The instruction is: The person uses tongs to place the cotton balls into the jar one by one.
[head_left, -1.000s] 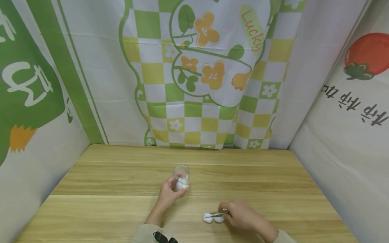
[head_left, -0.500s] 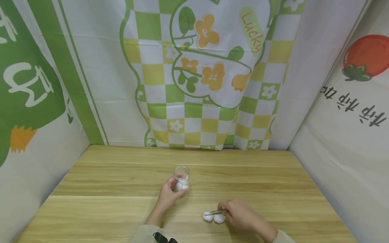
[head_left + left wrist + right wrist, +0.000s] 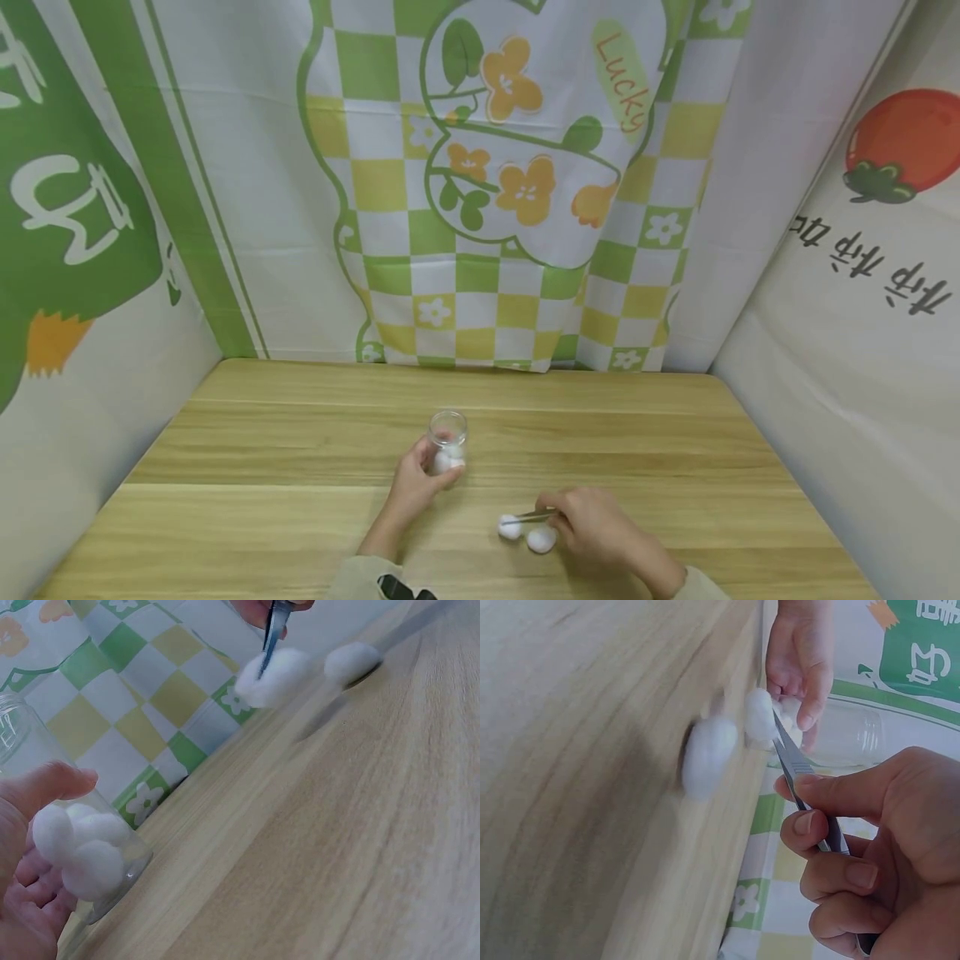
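My left hand (image 3: 420, 482) grips a clear glass jar (image 3: 447, 427) that stands upright on the table, with several white cotton balls (image 3: 94, 855) inside at its bottom. In my right hand (image 3: 596, 521) is a pair of metal tweezers (image 3: 799, 769), pinched between thumb and fingers. The tweezers' tips hold one cotton ball (image 3: 274, 677), which hangs just above the wood in the left wrist view. A second cotton ball (image 3: 542, 539) lies on the table beside it, near my right fingers; it shows large in the right wrist view.
The wooden table (image 3: 315, 425) reaches back to a checked green, yellow and white cloth (image 3: 480, 275). Printed cloth walls close it in on the left and on the right (image 3: 847, 333).
The tweezers have lifted the left cotton ball off the table and moved it slightly up and left, away from the other ball. The left hand and jar stay in place.
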Demonstrator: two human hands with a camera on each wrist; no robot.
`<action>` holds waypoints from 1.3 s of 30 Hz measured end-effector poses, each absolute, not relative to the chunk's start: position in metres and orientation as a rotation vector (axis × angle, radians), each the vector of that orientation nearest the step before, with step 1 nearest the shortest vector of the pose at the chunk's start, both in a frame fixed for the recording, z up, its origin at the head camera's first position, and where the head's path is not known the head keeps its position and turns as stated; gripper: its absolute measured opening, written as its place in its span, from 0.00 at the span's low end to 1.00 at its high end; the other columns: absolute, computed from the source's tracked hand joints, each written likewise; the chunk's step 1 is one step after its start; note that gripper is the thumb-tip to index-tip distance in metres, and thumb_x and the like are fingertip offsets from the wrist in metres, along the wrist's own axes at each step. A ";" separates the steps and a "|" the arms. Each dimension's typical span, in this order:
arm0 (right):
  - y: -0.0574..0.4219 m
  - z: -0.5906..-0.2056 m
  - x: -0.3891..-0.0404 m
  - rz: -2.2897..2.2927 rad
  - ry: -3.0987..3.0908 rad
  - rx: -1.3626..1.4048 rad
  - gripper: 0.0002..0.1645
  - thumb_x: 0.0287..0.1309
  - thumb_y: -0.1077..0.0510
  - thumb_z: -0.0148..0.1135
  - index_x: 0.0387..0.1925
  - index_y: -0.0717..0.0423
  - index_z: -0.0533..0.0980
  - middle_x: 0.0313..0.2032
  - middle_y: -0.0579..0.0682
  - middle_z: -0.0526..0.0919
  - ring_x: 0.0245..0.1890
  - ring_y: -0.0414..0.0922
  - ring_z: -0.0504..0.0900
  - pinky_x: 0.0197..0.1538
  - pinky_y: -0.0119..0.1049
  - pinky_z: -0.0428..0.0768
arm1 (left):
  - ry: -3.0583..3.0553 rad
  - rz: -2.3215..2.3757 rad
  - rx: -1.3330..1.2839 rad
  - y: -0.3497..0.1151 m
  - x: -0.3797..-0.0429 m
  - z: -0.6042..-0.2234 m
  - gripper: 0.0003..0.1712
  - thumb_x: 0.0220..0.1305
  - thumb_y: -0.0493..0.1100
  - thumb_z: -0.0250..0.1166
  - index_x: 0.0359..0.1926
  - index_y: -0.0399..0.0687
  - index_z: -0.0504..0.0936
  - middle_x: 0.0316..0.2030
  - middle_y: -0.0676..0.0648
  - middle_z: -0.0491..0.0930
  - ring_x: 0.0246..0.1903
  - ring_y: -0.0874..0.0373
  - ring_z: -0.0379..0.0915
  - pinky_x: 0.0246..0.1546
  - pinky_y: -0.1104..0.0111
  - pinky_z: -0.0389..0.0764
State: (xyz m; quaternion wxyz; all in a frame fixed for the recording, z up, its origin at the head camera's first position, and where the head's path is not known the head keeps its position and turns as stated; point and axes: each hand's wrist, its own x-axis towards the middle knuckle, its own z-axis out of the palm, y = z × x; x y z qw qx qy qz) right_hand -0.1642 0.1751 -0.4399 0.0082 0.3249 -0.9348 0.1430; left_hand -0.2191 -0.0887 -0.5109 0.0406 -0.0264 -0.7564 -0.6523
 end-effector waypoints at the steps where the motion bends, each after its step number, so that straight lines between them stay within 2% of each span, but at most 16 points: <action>1: 0.175 -0.439 -0.164 0.467 -2.924 1.010 0.11 0.54 0.64 0.60 0.37 0.47 0.81 0.22 0.40 0.82 0.17 0.27 0.59 0.21 0.21 0.60 | -2.317 -1.998 -0.079 -0.089 -0.219 -0.511 0.29 0.48 0.34 0.74 0.53 0.40 0.76 0.53 0.34 0.81 0.54 0.46 0.77 0.54 0.63 0.77; 5: 0.174 -0.437 -0.165 0.530 -2.899 1.017 0.12 0.54 0.65 0.58 0.38 0.50 0.81 0.16 0.38 0.75 0.14 0.26 0.53 0.17 0.18 0.55 | -2.318 -1.999 -0.079 -0.089 -0.219 -0.510 0.29 0.48 0.34 0.73 0.53 0.39 0.76 0.53 0.34 0.80 0.54 0.46 0.77 0.55 0.62 0.76; 10: 0.173 -0.436 -0.167 0.554 -2.863 1.011 0.11 0.54 0.66 0.59 0.37 0.51 0.81 0.15 0.38 0.71 0.14 0.26 0.52 0.16 0.17 0.52 | -2.319 -1.999 -0.084 -0.089 -0.219 -0.510 0.29 0.48 0.34 0.73 0.53 0.39 0.76 0.54 0.34 0.80 0.55 0.45 0.76 0.55 0.61 0.76; 18: 0.170 -0.432 -0.171 0.511 -2.813 0.996 0.09 0.54 0.63 0.62 0.37 0.49 0.81 0.16 0.39 0.74 0.14 0.26 0.52 0.17 0.18 0.52 | -2.321 -1.997 -0.080 -0.089 -0.219 -0.510 0.28 0.49 0.34 0.73 0.53 0.39 0.76 0.54 0.34 0.80 0.55 0.47 0.76 0.54 0.65 0.76; 27: 0.168 -0.423 -0.173 0.530 -2.815 1.000 0.07 0.59 0.62 0.62 0.39 0.52 0.81 0.16 0.40 0.76 0.14 0.25 0.51 0.17 0.16 0.51 | -2.327 -2.013 -0.066 -0.088 -0.218 -0.511 0.29 0.50 0.36 0.73 0.55 0.38 0.75 0.54 0.34 0.80 0.53 0.46 0.77 0.49 0.67 0.79; 34: 0.164 -0.417 -0.174 0.555 -2.774 1.002 0.08 0.58 0.63 0.61 0.40 0.54 0.81 0.13 0.40 0.71 0.12 0.24 0.49 0.16 0.13 0.49 | -2.323 -2.020 -0.070 -0.088 -0.219 -0.511 0.29 0.50 0.36 0.73 0.55 0.39 0.75 0.54 0.35 0.80 0.53 0.48 0.77 0.49 0.70 0.78; 39: 0.159 -0.414 -0.176 0.517 -2.733 0.953 0.08 0.57 0.63 0.62 0.40 0.52 0.81 0.18 0.41 0.78 0.13 0.25 0.52 0.17 0.15 0.51 | -2.325 -2.023 -0.075 -0.089 -0.219 -0.511 0.29 0.51 0.36 0.73 0.55 0.40 0.75 0.55 0.36 0.80 0.54 0.48 0.77 0.51 0.69 0.78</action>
